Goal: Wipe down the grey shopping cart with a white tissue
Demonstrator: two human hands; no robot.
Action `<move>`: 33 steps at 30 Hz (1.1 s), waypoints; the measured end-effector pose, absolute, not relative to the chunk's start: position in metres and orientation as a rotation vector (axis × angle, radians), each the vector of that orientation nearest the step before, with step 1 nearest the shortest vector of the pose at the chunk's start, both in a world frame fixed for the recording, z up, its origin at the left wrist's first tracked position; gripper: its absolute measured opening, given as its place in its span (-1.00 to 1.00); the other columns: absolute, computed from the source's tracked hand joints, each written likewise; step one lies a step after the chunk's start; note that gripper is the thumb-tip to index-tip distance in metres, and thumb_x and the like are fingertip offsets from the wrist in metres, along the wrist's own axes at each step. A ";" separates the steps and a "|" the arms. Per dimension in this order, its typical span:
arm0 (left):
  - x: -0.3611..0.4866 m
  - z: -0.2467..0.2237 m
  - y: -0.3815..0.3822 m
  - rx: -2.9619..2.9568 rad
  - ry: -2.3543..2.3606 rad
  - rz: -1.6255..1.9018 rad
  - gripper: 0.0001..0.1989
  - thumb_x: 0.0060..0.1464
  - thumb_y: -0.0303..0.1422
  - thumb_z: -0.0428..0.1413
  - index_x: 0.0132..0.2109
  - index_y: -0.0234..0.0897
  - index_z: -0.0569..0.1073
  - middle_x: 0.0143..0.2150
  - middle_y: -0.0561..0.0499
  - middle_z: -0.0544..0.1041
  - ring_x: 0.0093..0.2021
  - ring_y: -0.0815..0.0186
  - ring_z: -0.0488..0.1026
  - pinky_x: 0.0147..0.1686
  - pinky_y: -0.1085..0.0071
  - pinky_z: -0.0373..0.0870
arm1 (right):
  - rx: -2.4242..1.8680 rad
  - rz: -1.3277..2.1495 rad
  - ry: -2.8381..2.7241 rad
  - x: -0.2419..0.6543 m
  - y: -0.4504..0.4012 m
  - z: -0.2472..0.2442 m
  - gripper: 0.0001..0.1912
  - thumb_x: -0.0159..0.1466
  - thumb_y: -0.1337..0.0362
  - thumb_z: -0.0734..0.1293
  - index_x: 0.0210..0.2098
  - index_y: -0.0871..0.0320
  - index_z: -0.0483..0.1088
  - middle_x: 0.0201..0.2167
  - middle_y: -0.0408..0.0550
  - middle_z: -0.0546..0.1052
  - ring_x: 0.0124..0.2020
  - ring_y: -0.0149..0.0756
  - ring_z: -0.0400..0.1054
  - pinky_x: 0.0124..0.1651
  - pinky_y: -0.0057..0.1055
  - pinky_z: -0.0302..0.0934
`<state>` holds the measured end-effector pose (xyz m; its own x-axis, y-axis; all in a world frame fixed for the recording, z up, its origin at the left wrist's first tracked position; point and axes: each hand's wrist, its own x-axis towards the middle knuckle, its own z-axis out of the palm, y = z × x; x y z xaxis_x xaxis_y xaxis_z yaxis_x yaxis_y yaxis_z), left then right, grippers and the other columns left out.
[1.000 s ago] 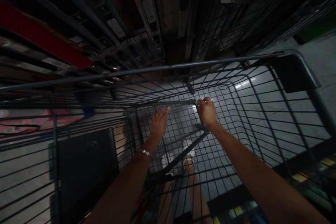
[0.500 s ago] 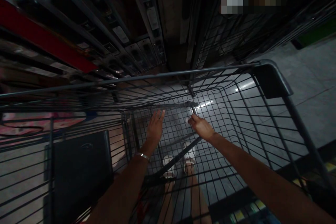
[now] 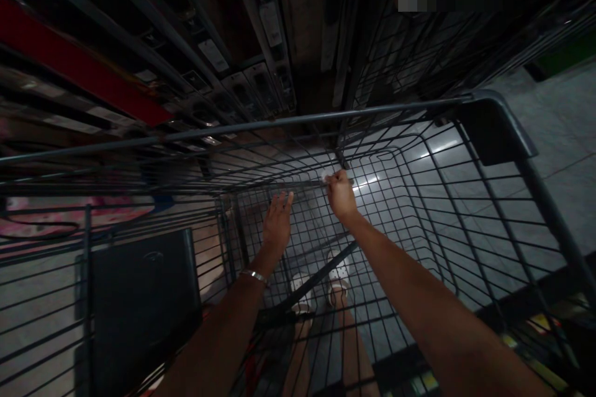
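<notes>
Both my hands reach down into a dark wire shopping cart (image 3: 288,126). My left hand (image 3: 278,223), with a metal band at the wrist, lies open, fingers stretched, over the mesh bottom; whether it touches the wires I cannot tell. My right hand (image 3: 342,193) is closed, a little farther forward and to the right. A small whitish wad (image 3: 326,178), perhaps tissue or cloth, shows at its fingertips, close to the wire floor near the far side. Its exact kind is too blurred to name.
A dark flat panel (image 3: 139,298) fills the cart's left part. Shelves of packaged goods (image 3: 251,93) stand beyond the far side, with a red strip (image 3: 79,62). White shoes (image 3: 338,270) show through the mesh. Grey floor tiles (image 3: 549,130) lie at right.
My right hand has moved forward and slightly left along the cart bottom with the whitish wad. My left hand has stayed nearly in place. The view has shifted slightly.
</notes>
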<state>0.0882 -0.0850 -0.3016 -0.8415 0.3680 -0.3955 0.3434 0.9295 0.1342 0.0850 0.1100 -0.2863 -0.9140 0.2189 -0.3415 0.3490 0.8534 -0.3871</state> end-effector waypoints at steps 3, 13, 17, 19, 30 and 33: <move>0.088 -0.300 -0.085 0.517 2.663 0.082 -0.34 0.13 -0.68 -0.26 0.35 -0.21 0.09 0.37 -0.06 0.15 0.38 0.13 0.01 0.27 0.17 0.21 | 0.282 -0.685 2.685 0.102 0.073 -0.287 -0.66 0.35 0.45 0.06 -0.07 0.24 0.42 -0.11 0.10 0.44 -0.25 -0.32 0.38 -0.19 -0.43 0.25; 0.090 -0.301 -0.085 0.507 2.664 0.095 -0.30 0.09 -0.70 -0.24 0.35 -0.17 0.06 0.38 -0.03 0.14 0.39 0.19 -0.01 0.28 0.20 0.19 | 0.068 -0.664 2.656 0.119 0.091 -0.282 -0.75 0.34 0.44 0.12 -0.20 0.18 0.42 -0.14 0.05 0.46 -0.24 -0.32 0.37 -0.20 -0.46 0.22; 0.090 -0.302 -0.086 0.505 2.654 0.108 -0.25 0.05 -0.74 -0.25 0.36 -0.17 0.05 0.39 -0.02 0.12 0.40 0.19 -0.03 0.28 0.20 0.19 | 0.294 -0.592 2.755 0.101 0.140 -0.280 -0.68 0.32 0.46 0.07 -0.09 0.25 0.40 -0.06 0.14 0.40 -0.27 -0.31 0.34 -0.21 -0.42 0.21; 0.089 -0.302 -0.087 0.509 2.647 0.111 -0.24 0.04 -0.74 -0.24 0.36 -0.17 0.05 0.39 -0.02 0.11 0.40 0.18 -0.04 0.27 0.18 0.21 | 0.402 -0.583 2.798 0.097 0.158 -0.278 -0.66 0.31 0.46 0.07 -0.07 0.23 0.41 -0.07 0.12 0.39 -0.28 -0.32 0.32 -0.20 -0.40 0.21; 0.088 -0.299 -0.090 0.537 2.630 0.135 -0.23 0.04 -0.73 -0.21 0.37 -0.13 0.00 0.40 -0.01 0.10 0.41 0.17 -0.07 0.28 0.17 0.21 | 0.599 -0.681 2.834 0.107 0.127 -0.286 -0.63 0.25 0.51 0.06 -0.10 0.24 0.40 -0.08 0.11 0.34 -0.23 -0.32 0.31 -0.09 -0.37 0.25; 0.089 -0.298 -0.091 0.545 2.616 0.142 -0.24 0.04 -0.73 -0.22 0.37 -0.17 0.00 0.40 -0.03 0.10 0.41 0.14 -0.07 0.29 0.16 0.18 | 0.458 -0.682 2.745 0.122 0.101 -0.283 -0.65 0.24 0.53 0.09 -0.12 0.23 0.41 -0.08 0.09 0.35 -0.23 -0.34 0.34 -0.10 -0.42 0.24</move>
